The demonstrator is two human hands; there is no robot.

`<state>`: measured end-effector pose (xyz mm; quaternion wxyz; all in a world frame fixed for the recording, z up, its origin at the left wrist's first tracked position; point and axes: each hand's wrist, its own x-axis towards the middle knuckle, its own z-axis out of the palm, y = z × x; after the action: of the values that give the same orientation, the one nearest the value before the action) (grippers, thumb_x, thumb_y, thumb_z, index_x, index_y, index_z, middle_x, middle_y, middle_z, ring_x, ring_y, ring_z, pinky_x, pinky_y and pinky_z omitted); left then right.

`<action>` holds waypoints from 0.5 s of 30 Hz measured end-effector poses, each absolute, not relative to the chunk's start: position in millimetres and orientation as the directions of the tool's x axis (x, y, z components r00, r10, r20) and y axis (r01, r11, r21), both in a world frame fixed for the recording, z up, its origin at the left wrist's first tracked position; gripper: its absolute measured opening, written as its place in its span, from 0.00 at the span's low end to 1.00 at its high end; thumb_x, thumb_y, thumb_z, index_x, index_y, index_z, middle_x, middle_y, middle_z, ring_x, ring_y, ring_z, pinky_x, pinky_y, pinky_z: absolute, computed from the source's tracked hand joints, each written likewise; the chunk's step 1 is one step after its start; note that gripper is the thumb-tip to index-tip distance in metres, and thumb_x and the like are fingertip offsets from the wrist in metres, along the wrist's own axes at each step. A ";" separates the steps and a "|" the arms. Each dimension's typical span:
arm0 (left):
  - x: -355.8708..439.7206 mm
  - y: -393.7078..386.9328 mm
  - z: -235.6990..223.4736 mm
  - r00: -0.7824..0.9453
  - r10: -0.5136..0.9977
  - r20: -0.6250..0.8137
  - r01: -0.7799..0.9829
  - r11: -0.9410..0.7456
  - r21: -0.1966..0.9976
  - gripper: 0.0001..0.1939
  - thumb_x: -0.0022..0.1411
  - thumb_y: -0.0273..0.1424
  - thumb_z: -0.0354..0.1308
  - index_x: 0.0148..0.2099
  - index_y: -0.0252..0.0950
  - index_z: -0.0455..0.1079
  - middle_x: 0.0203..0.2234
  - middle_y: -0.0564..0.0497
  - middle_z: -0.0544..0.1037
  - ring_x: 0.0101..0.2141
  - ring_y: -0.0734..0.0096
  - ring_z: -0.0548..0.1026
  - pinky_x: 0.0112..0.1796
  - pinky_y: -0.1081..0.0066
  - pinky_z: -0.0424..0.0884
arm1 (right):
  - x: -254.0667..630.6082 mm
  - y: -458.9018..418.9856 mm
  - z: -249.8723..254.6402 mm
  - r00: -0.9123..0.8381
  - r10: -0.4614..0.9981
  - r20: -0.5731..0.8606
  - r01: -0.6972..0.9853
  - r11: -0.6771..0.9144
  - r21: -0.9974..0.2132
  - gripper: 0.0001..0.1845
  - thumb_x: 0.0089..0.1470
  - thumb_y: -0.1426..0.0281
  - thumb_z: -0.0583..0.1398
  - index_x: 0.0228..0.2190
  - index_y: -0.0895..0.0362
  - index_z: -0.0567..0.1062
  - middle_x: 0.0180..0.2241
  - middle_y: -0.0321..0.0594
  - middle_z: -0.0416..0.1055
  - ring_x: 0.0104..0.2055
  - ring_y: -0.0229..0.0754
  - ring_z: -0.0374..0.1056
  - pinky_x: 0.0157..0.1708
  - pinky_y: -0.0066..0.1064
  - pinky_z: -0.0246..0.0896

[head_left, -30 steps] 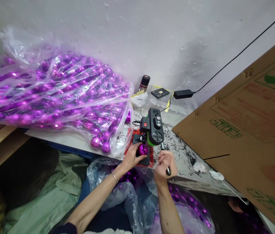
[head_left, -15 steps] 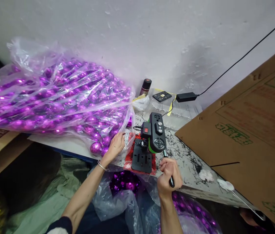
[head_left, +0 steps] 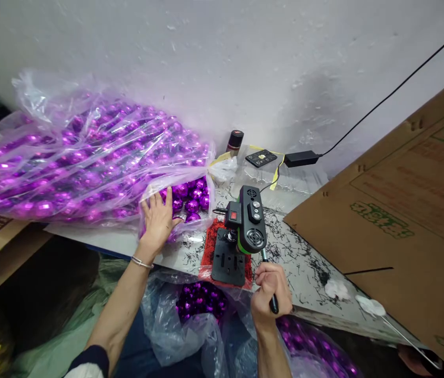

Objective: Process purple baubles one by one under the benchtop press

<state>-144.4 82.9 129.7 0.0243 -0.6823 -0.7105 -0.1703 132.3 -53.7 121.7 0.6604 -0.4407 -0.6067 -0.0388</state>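
My left hand [head_left: 157,220] lies with fingers spread against the near end of a big clear plastic bag [head_left: 88,152] full of shiny purple balls, pressing on the plastic. My right hand [head_left: 268,287] is closed round the black lever handle [head_left: 269,283] of a small black and green bench drill press [head_left: 249,215]. The press stands on a black slotted base plate [head_left: 227,262] over a red mat. Nothing sits on the base plate under the chuck.
A second open bag of purple balls [head_left: 200,299] lies below the table edge by my lap. A dark spray can [head_left: 234,142], a black remote [head_left: 260,157] and a power adapter [head_left: 299,157] stand by the wall. A large cardboard sheet [head_left: 395,210] leans at the right.
My left hand let go of the purple ball at the drill press, which is gone from the base plate, and moved left up onto the big bag. My right hand kept hold of the lever.
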 end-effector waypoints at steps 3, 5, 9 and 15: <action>-155.4 91.0 138.2 -0.102 0.949 0.298 0.970 0.029 0.241 0.64 0.63 0.58 0.71 0.84 0.27 0.47 0.78 0.12 0.52 0.79 0.15 0.46 0.69 0.17 0.46 | 133.2 -54.4 122.0 0.244 0.478 0.844 0.601 0.609 -0.518 0.21 0.72 0.77 0.53 0.25 0.52 0.67 0.23 0.32 0.67 0.27 0.38 0.70 0.27 0.33 0.61; -165.0 92.3 134.8 -0.137 0.948 0.286 0.967 0.066 0.245 0.68 0.59 0.60 0.73 0.83 0.25 0.46 0.78 0.11 0.49 0.79 0.11 0.42 0.67 0.15 0.46 | 134.0 -55.3 120.6 0.229 0.490 0.841 0.602 0.608 -0.518 0.20 0.72 0.78 0.54 0.26 0.53 0.68 0.24 0.32 0.68 0.28 0.38 0.71 0.27 0.32 0.62; -181.7 85.0 121.1 -0.135 0.983 0.122 0.978 0.113 0.173 0.62 0.59 0.53 0.76 0.81 0.23 0.55 0.75 0.10 0.57 0.77 0.13 0.54 0.68 0.21 0.54 | 133.9 -55.7 115.5 0.246 0.490 0.836 0.599 0.601 -0.528 0.20 0.72 0.77 0.54 0.26 0.53 0.69 0.24 0.33 0.70 0.27 0.38 0.71 0.27 0.33 0.63; -165.5 74.9 122.2 -0.036 0.969 0.246 0.994 0.010 0.108 0.38 0.72 0.38 0.66 0.75 0.23 0.64 0.66 0.21 0.74 0.66 0.30 0.73 0.65 0.39 0.68 | 132.2 -53.2 113.3 0.274 0.466 0.841 0.592 0.608 -0.529 0.20 0.71 0.77 0.54 0.25 0.52 0.70 0.24 0.35 0.69 0.26 0.40 0.70 0.25 0.35 0.62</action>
<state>-165.5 74.9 122.2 0.0507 -0.6923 -0.7088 -0.1258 132.2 -53.2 113.3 0.6655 -0.4404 -0.6008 -0.0473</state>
